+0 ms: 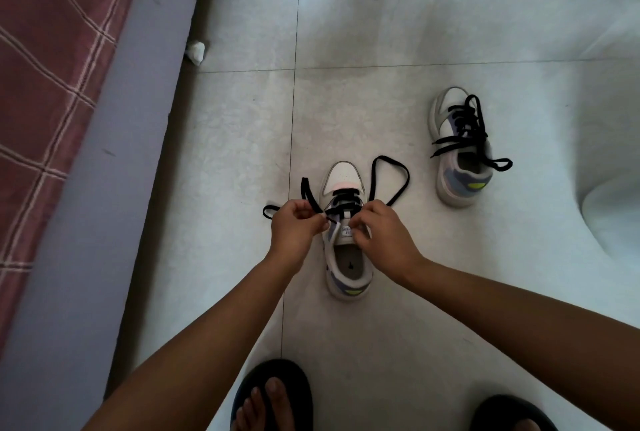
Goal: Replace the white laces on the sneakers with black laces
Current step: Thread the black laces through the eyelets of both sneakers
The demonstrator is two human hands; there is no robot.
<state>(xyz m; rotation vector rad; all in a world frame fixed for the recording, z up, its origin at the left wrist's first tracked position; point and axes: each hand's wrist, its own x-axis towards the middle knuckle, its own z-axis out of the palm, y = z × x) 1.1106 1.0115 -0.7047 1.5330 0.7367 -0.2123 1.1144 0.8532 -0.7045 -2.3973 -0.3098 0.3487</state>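
On the pale tiled floor [381,344], a near sneaker [347,250] stands toe away from the person, a black lace [398,177] threaded through its lower eyelets; the left hand [297,229] has its fingers pinched together on the lace's left end, while the right hand [379,229] has its fingers curled at the tongue, gripping the other strand, which loops out to the right. A second sneaker [459,150], already strung with a black lace, sits well apart to the right. A bed [52,84] with a plaid cover lies left, and two feet in dark sandals [273,396] show below.
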